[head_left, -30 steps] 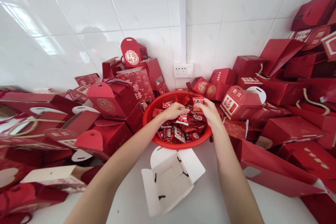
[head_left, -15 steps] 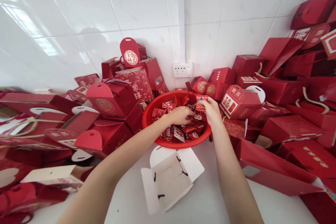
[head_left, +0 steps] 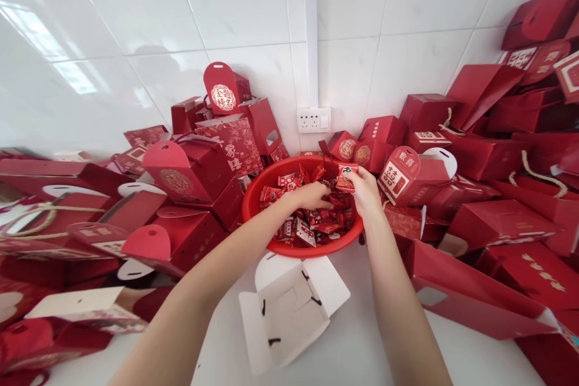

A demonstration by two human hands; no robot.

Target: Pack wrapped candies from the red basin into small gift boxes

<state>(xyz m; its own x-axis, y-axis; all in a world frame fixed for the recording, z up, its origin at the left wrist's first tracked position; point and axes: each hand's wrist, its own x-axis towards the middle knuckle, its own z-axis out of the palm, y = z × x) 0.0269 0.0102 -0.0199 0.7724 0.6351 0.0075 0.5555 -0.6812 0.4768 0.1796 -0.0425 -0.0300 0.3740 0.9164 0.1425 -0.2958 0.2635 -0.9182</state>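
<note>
A red plastic basin (head_left: 266,242) holds many small red wrapped candies (head_left: 305,232). Over its middle, my left hand (head_left: 313,195) reaches down among the wrappers with fingers bent and slightly apart; I see nothing gripped in it, though its fingertips are partly hidden. At the basin's right rim, my right hand (head_left: 367,190) pinches a red candy packet (head_left: 346,178) with dark lettering on a white patch. Below the basin, between my forearms, lies an unfolded box (head_left: 296,310), its white inside facing up and its flaps spread.
Red gift boxes are heaped on the left, among them one with a round-topped flap (head_left: 187,172). More red boxes (head_left: 504,223) are stacked on the right. Behind stands a white tiled wall with a socket panel (head_left: 313,120). Bare table (head_left: 357,319) shows around the white box.
My left hand has shifted a little within the candies, its fingers less curled. My right hand still holds the candy packet in about the same place.
</note>
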